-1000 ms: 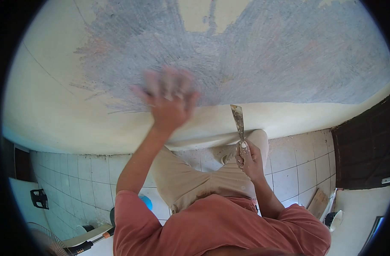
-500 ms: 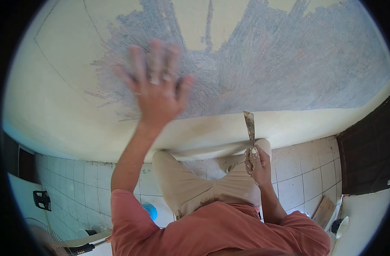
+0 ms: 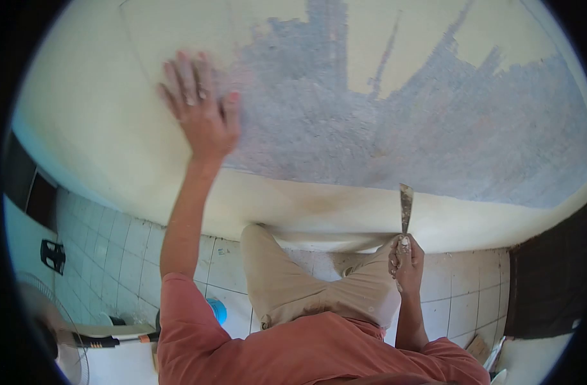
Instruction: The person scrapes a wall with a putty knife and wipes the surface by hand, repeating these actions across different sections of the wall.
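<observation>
My left hand lies with fingers spread against the wall, at the left border of a rough grey-blue patch. Whitish residue marks its fingers. Around the patch the wall is pale cream. Low on the right, my right hand is wrapped round the handle of a putty knife. The knife's stained metal blade points up, apart from the patch. White smears cover the fingers and thumb of that hand.
Below the wall is a white tiled floor. A fan stands at the lower left, near a black object. A blue container sits beside my left side. A dark door-like panel is at the right.
My left hand has moved left across the wall to the patch's edge. The view has shifted, so the patch appears further right. My right hand still holds the putty knife.
</observation>
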Motion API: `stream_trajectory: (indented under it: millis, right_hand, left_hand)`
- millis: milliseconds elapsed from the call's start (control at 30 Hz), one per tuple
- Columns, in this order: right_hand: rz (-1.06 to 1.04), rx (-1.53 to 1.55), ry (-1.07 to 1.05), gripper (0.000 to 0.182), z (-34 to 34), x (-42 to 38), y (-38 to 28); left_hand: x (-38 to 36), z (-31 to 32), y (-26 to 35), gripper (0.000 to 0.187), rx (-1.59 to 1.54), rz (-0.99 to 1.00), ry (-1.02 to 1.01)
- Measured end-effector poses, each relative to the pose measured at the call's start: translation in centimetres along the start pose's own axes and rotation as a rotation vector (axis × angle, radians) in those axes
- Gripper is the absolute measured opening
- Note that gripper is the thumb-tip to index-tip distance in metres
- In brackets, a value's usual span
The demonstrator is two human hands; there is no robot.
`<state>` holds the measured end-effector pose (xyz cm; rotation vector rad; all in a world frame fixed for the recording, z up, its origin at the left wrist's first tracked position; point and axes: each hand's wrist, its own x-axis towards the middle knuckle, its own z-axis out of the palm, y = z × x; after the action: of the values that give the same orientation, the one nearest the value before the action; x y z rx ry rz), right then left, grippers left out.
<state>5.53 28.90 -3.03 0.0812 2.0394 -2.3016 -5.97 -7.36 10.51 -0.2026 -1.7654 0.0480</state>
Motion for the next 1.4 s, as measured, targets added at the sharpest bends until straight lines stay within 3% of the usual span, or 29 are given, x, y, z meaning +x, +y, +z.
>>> stream_trajectory:
  millis: [67,133,167,233,333,433,633,667,767,833,967,1067,1333,1400]
  right_hand:
    - [-0.047,0.012,-0.022,0.024,0.6,0.4,-0.4]
    - [-0.077,-0.007,-0.057,0.026,1.3,0.7,-1.0]
    - [-0.09,-0.023,-0.08,0.026,1.7,0.7,-1.3]
    - [-0.125,-0.059,-0.118,0.026,2.4,0.7,-1.9]
    - [-0.196,-0.175,-0.188,0.023,2.9,0.7,-2.7]
    - [-0.292,-0.259,-0.238,0.025,4.6,0.3,-4.8]
    - [-0.376,-0.41,-0.338,0.028,9.2,0.5,-6.9]
    - [-0.392,-0.442,-0.345,0.032,9.7,0.9,-6.6]
    - [-0.486,-0.521,-0.374,0.031,11.0,1.0,-7.3]
    - [-0.278,-0.32,-0.505,0.027,10.9,0.8,-7.9]
    - [0.135,0.253,-0.719,0.032,10.4,1.4,-8.2]
    - [0.246,0.298,-0.666,0.04,11.2,1.0,-9.1]
    - [0.158,0.463,-0.796,0.039,10.3,1.6,-10.8]
    - [0.058,0.447,-0.735,0.042,9.3,1.5,-11.3]
  left_hand:
    - [-4.0,1.0,1.3,0.07,-0.042,-0.03,-0.042]
    - [-11.4,1.4,4.9,0.067,-0.129,0.012,-0.328]
    - [-15.1,0.4,6.3,0.063,-0.143,0.158,-0.559]
    - [-17.0,-2.8,8.5,0.053,-0.4,0.35,-0.76]
    - [-16.7,-6.1,9.7,0.048,-0.503,-0.141,-0.681]
    - [-14.5,-7.6,9.9,0.044,-0.93,-0.762,-0.675]
    - [-7.6,-8.3,10.9,0.033,-1.759,-1.2,-0.4]
    - [-7.1,-8.1,11.4,0.031,-1.729,-1.229,-0.349]
    - [-6.0,-7.8,12.2,0.027,-1.657,-1.27,-0.237]
    - [-5.4,-7.5,12.2,0.025,-1.631,-1.265,-0.194]
    - [-5.3,-6.9,11.8,0.026,-1.645,-1.186,-0.294]
    - [-4.0,-6.7,11.9,0.026,-1.655,-1.152,-0.324]
    - [-0.2,-6.6,12.0,0.031,-1.558,-1.13,-0.25]
    - [0.4,-6.7,11.4,0.031,-1.569,-1.051,-0.339]
